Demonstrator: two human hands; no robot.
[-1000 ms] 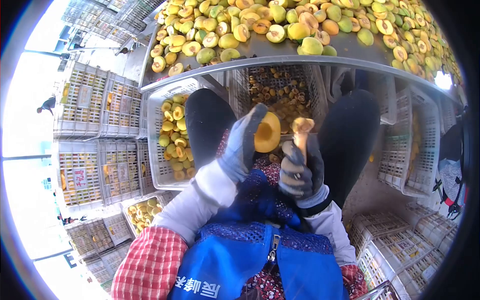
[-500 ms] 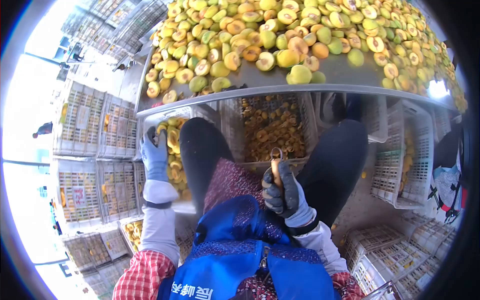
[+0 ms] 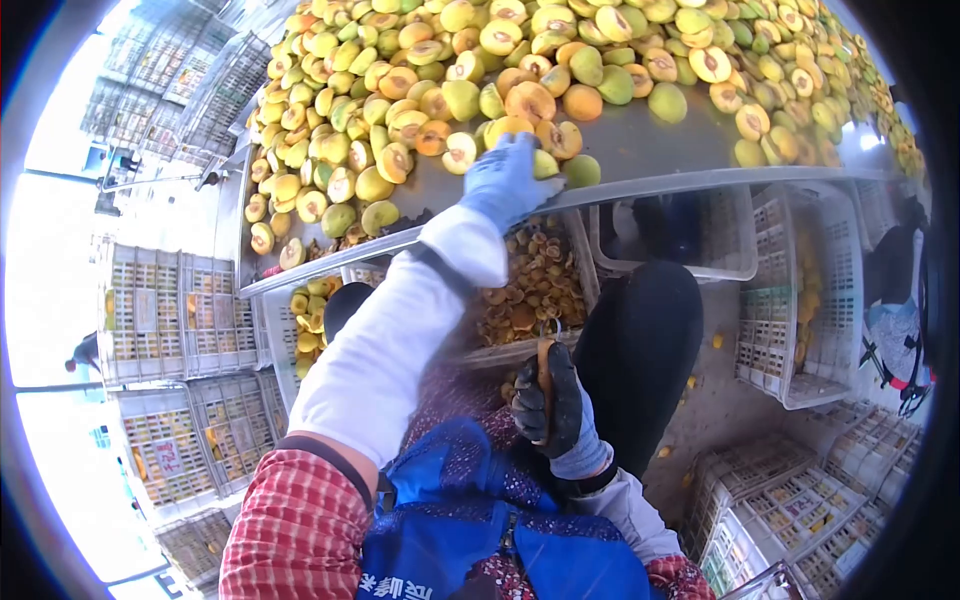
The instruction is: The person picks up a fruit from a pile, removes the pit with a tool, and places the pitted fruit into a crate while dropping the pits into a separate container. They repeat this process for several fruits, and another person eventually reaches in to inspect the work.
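Observation:
My left hand (image 3: 505,180), in a blue-grey glove, reaches over the metal table's front edge. Its fingers are spread among cut yellow-green fruit halves, which look like peaches or apricots. One small yellow half (image 3: 545,163) lies between its thumb and fingers; a firm grip on it does not show. Low between my knees, my right hand (image 3: 555,405), gloved with dark fingers, is wrapped around a wooden-handled loop pitting tool (image 3: 546,375). The tool's thin metal loop points up and away from me.
Fruit halves (image 3: 400,100) are heaped across the metal table (image 3: 690,150). Beneath it stand a crate of brown-orange scraps (image 3: 535,280) and, at left, a crate with yellow fruit (image 3: 308,320). Stacked crates (image 3: 180,310) line the left side; more crates (image 3: 800,500) are at lower right.
My left hand has left the fruit crate beside my left knee and moved up and right onto the table. My right hand keeps the pitting tool in nearly the same place. The view has shifted slightly.

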